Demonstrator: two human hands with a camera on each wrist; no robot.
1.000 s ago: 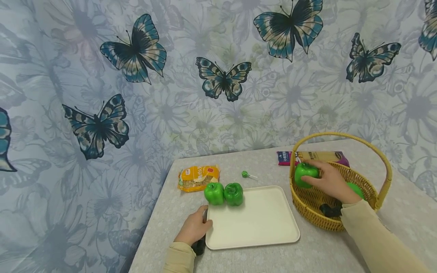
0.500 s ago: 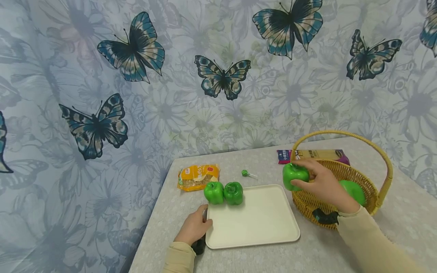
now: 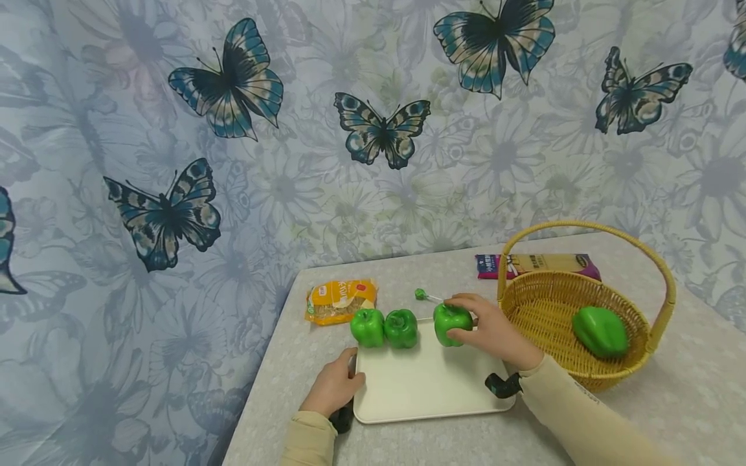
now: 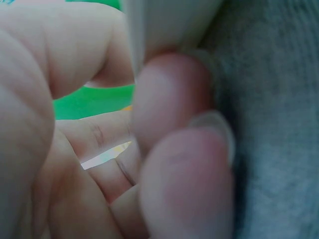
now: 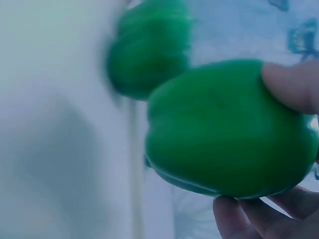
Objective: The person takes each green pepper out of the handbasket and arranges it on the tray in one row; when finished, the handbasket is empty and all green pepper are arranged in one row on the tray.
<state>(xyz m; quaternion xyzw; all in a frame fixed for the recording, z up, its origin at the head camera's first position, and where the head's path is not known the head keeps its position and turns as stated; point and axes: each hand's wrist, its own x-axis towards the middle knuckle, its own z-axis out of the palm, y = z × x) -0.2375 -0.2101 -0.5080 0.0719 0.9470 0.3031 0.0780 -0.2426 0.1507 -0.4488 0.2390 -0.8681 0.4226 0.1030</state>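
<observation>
My right hand (image 3: 492, 330) grips a green bell pepper (image 3: 451, 323) above the right back part of the cream tray (image 3: 431, 388). In the right wrist view the thumb and fingers hold the pepper (image 5: 224, 129) from opposite sides. Two more green bell peppers, a left one (image 3: 367, 327) and a darker one (image 3: 401, 329), sit side by side at the tray's back left corner. My left hand (image 3: 333, 385) pinches the tray's left edge; the left wrist view shows fingertips (image 4: 172, 99) under the rim.
A wicker basket (image 3: 536, 304) with a tall handle stands right of the tray, one green pepper (image 3: 600, 331) inside. Behind lie an orange food packet (image 3: 340, 301), a green lollipop (image 3: 420, 294) and a purple-and-tan packet (image 3: 548, 265). The patterned wall backs the table.
My right hand has lifted the pepper out of the basket and carried it left over the tray. The left hand stays on the tray's edge.
</observation>
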